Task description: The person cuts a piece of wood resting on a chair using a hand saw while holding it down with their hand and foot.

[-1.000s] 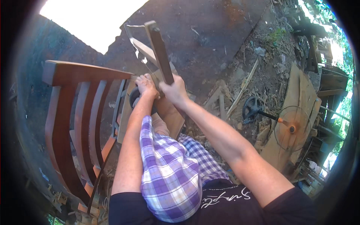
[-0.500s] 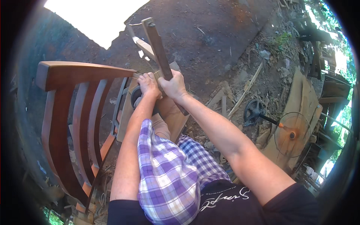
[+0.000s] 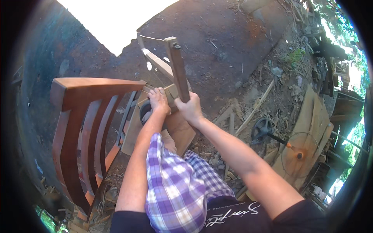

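Observation:
My right hand [image 3: 189, 108] is closed round the upright wooden end bar of a frame saw [image 3: 178, 70]. A cord runs from the top of that bar to the saw's far end, and a pale wooden crossbar [image 3: 158, 63] lies below the cord. Just left of it, my left hand [image 3: 158, 101] grips and presses down on a piece of wood [image 3: 170, 90], fingers pointing away from me. Where the blade meets the wood is hidden by my hands. Below my left hand, a foot in a dark sandal [image 3: 145, 110] rests on a wooden board [image 3: 179, 131].
A varnished reddish-brown slatted chair back [image 3: 97, 86] stands close on the left. On the right are a fan [image 3: 299, 155] with a round dark base, large wooden boards [image 3: 307, 116], and a long thin stick [image 3: 256, 105] among scraps. Bare dark ground [image 3: 217, 42] lies ahead.
My right hand has drawn the frame saw slightly back toward me. My left hand stays on the wood. The whole view has shifted, so the scene sits lower.

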A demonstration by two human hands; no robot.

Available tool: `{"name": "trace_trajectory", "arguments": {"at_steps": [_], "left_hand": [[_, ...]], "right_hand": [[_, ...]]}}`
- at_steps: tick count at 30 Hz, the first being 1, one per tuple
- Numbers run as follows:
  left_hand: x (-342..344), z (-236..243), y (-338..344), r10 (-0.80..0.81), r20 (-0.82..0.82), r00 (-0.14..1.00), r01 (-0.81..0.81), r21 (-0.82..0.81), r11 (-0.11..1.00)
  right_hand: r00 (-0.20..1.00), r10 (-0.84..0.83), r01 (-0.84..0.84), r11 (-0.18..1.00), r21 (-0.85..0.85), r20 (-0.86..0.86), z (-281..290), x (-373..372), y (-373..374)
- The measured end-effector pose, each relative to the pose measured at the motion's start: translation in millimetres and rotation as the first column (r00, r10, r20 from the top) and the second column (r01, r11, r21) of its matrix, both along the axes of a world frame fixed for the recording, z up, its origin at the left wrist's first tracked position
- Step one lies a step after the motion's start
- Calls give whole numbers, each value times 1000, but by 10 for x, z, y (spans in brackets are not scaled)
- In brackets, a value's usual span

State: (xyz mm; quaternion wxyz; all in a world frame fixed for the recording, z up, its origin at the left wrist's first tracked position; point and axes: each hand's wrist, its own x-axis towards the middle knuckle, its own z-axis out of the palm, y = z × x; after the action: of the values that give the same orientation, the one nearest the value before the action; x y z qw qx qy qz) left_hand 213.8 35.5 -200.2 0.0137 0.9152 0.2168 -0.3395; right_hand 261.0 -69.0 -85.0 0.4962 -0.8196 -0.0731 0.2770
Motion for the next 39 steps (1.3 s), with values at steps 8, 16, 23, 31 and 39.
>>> {"name": "trace_trajectory", "arguments": {"at_steps": [8, 16, 23, 31, 39], "left_hand": [[-37, -117, -52, 23, -5, 1000, -22, 90, 996], [8, -158, -10, 60, 41, 997, -63, 71, 996], [-115, -256, -104, -7, 46, 999, 4, 66, 998], [-65, -182, -76, 32, 64, 997, -38, 91, 995], [-86, -302, -79, 36, 123, 992, -46, 80, 996]], "right_hand": [[998, 66, -67, 996, 60, 17, 260, -216, -198], [985, -28, 32, 999, 17, -169, 664, -354, -598], [984, -39, 39, 999, -6, -177, -743, 142, 330], [957, -109, 139, 986, 94, -269, 1083, -553, -799], [998, 7, -3, 998, 63, -67, -332, -65, 133]]}}
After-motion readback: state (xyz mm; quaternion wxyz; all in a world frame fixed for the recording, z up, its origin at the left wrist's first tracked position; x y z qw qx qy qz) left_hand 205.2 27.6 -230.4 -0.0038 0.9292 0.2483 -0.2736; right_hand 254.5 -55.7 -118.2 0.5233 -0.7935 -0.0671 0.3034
